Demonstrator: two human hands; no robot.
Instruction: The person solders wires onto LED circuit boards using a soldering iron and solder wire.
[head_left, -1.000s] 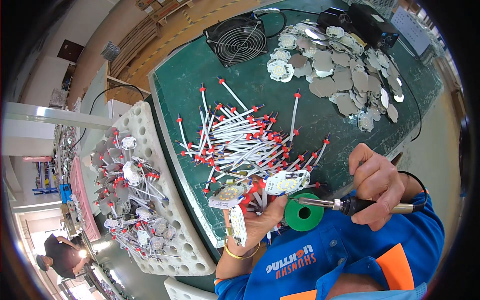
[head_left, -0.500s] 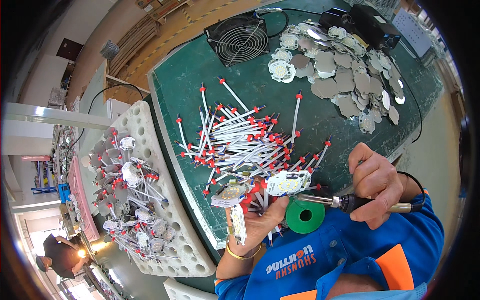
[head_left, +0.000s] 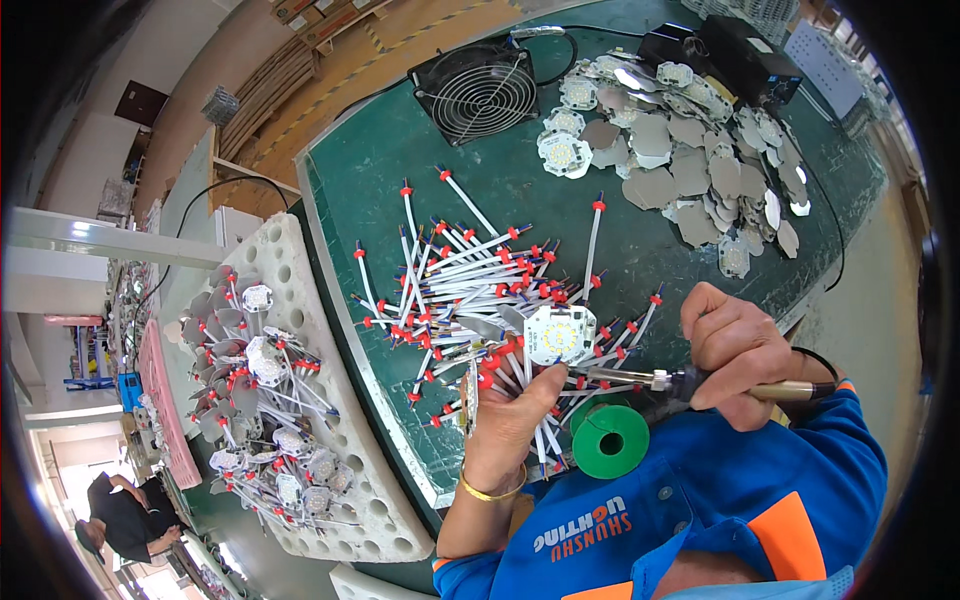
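My left hand (head_left: 507,424) is closed around a bunch of white cables with red collars, which have LED boards at their ends. One octagonal white LED board (head_left: 560,336) faces up above my thumb; another is seen nearly edge-on beside the fingers. My right hand (head_left: 738,356) grips a soldering iron (head_left: 785,391), its metal shaft pointing left. The iron's tip is close to the lower edge of the facing board; whether it touches, I cannot tell. Below the shaft is a green spool (head_left: 612,441). Loose white cables (head_left: 480,270) lie piled beyond my left hand.
A heap of LED boards (head_left: 690,165) covers the far right of the green table (head_left: 380,140). Behind stand a black fan (head_left: 476,92) and a black box (head_left: 748,58). At left, a white foam tray (head_left: 385,515) carries boards with cables. Another person (head_left: 130,515) is far left.
My left hand has turned the bunch: one LED board now faces up more squarely, the others have swung edge-on or out of sight. My right hand and the iron have shifted slightly left.
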